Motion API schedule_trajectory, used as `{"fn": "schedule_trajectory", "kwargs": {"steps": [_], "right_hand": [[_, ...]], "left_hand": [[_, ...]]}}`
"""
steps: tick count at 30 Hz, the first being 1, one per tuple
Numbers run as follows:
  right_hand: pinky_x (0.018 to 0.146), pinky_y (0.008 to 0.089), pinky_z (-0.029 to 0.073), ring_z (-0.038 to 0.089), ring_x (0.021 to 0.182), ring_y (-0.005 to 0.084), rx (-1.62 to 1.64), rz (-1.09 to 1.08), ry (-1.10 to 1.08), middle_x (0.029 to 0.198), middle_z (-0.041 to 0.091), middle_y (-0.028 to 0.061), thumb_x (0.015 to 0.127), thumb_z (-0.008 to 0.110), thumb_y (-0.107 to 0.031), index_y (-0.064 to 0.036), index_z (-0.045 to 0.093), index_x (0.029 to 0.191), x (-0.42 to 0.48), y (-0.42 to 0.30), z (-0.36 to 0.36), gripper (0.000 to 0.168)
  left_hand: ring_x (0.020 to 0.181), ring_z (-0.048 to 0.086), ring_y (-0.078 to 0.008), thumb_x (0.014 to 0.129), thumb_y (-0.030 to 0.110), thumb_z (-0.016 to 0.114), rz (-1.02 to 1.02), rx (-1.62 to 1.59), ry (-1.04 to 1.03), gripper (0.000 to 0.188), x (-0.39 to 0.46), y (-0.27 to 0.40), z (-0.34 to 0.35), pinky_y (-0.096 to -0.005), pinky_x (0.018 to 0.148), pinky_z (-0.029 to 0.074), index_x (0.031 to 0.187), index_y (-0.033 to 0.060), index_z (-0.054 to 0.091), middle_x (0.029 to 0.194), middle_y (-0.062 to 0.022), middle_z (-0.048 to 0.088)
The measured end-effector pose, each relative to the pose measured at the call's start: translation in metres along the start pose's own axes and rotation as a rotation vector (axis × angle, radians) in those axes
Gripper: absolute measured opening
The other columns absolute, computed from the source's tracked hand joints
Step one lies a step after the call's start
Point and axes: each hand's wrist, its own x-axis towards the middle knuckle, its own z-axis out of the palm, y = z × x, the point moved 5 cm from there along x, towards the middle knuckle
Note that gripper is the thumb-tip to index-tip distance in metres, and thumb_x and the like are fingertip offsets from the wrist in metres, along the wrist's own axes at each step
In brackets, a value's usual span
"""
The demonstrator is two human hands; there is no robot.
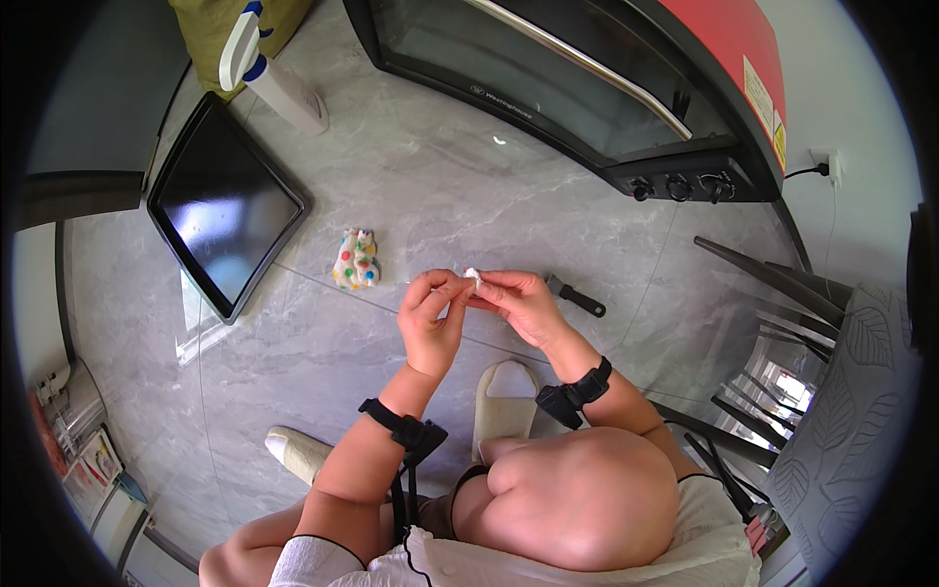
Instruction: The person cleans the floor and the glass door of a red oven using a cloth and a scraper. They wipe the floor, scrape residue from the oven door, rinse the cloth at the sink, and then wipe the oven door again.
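Observation:
Both hands meet in front of me above the grey marble-look floor. My left hand and my right hand pinch a small crumpled white piece between their fingertips; it may be tissue or cloth. Left of the hands, a folded white cloth with coloured dots lies on the floor. Just right of my right hand lies a scraper with a black handle, its blade end partly hidden by the hand.
A red and black Westinghouse toaster oven stands ahead. At left lie a black baking tray and, beyond it, a white spray bottle beside a yellow-green bag. Dark chair legs and a grey leaf-patterned cover are at right.

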Motion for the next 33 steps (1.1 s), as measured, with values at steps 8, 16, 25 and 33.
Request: {"fn": "schedule_trajectory", "kwargs": {"steps": [8, 16, 25, 33], "right_hand": [[0.086, 0.0317, 0.054, 0.064, 0.094, 0.0187, -0.080, 0.035, 0.095, 0.104, 0.065, 0.0132, 0.089, 0.061, -0.007, 0.005, 0.063, 0.108, 0.003, 0.015, -0.011, 0.022], [0.073, 0.0288, 0.051, 0.063, 0.085, 0.0192, -1.021, -0.528, 0.336, 0.096, 0.066, 0.0083, 0.085, 0.063, -0.006, -0.002, 0.068, 0.097, 0.022, -0.015, -0.012, 0.014], [0.070, 0.0386, 0.047, 0.056, 0.082, 0.0287, -1.613, -0.691, 0.427, 0.086, 0.058, 0.0106, 0.083, 0.060, -0.010, -0.002, 0.064, 0.087, 0.048, -0.016, -0.003, 0.010], [0.071, 0.0378, 0.047, 0.056, 0.082, 0.0295, -1.404, -0.711, 0.312, 0.082, 0.058, 0.0114, 0.081, 0.061, -0.005, -0.002, 0.066, 0.088, 0.064, -0.033, 0.000, 0.009]], "left_hand": [[0.078, 0.059, -0.0208, 0.075, -0.004, 0.068, -0.028, 0.026, -0.022, 0.018, -0.021, -0.013, 0.002, -0.0290, 0.065, 0.049, 0.092, 0.0036, 0.069, 0.086, -0.0078, 0.060], [0.082, 0.057, -0.0142, 0.088, 0.002, 0.058, -0.375, -0.173, 0.056, 0.021, -0.038, -0.042, -0.002, -0.0240, 0.068, 0.050, 0.107, 0.0046, 0.065, 0.102, -0.0087, 0.057], [0.080, 0.055, -0.0095, 0.092, 0.004, 0.053, -0.453, -0.126, 0.039, 0.018, -0.035, -0.069, -0.021, -0.0212, 0.066, 0.049, 0.107, 0.0023, 0.063, 0.100, -0.0040, 0.055], [0.079, 0.055, -0.0092, 0.092, 0.004, 0.053, -0.447, -0.153, 0.045, 0.016, -0.028, -0.068, -0.025, -0.0216, 0.064, 0.048, 0.104, 0.0014, 0.064, 0.100, -0.0044, 0.056]]}}
